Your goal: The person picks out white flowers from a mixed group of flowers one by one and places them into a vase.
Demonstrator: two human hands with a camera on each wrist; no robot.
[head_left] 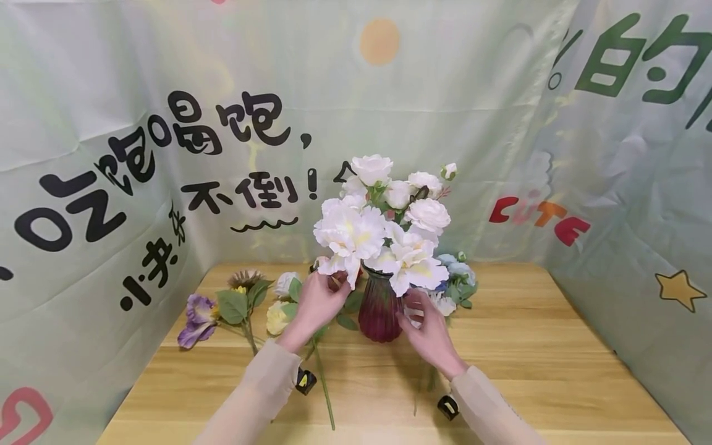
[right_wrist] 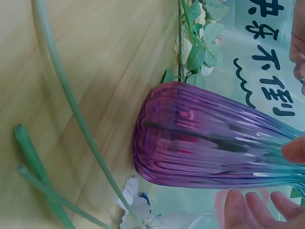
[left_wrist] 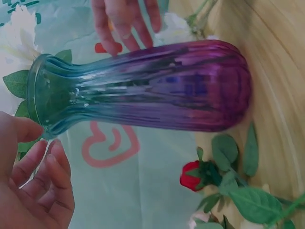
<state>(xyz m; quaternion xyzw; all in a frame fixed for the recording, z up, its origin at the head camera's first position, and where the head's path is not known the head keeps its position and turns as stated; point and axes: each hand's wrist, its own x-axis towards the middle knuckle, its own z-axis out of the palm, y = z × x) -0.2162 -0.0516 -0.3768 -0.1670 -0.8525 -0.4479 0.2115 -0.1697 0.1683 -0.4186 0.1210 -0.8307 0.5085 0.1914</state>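
Observation:
A ribbed glass vase (head_left: 381, 316), teal at the neck and purple at the base, stands upright on the table with white flowers (head_left: 384, 228) spreading above it. Dark stems show through the glass (left_wrist: 167, 90). At the vase's left, my left hand (head_left: 321, 300) pinches the rim with thumb and fingertips, under a large white bloom (head_left: 351, 232). My right hand (head_left: 428, 327) is at the opposite side, its fingers loosely extended along the glass. In the right wrist view, the right thumb (right_wrist: 294, 150) overlaps the vase's neck.
Left of the vase lie a purple flower (head_left: 197, 321), a yellow flower (head_left: 277, 318) and a red rosebud (left_wrist: 190, 175). Blue flowers (head_left: 458, 272) lie behind to the right. Loose green stems (head_left: 325, 389) reach toward the table's front. Printed cloth (head_left: 445, 80) encloses the table (head_left: 517, 358).

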